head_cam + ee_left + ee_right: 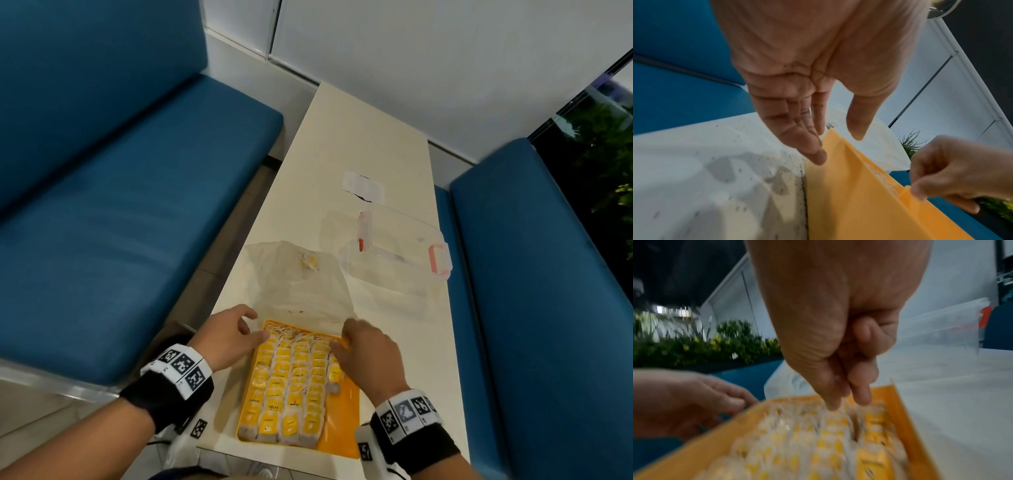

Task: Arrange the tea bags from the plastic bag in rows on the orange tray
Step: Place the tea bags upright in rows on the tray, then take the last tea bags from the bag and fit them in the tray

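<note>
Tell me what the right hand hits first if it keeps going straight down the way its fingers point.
Most likely the tea bags at the far end of the orange tray: the right hand points its fingertips down just above them. The blur hides whether they touch.

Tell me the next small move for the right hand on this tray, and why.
Probably reach the right hand into the plastic bag for another tea bag. Four rows of tea bags run the length of the orange tray, but the fifth row stops partway, leaving bare tray, and a few bags seem to remain inside.
</note>
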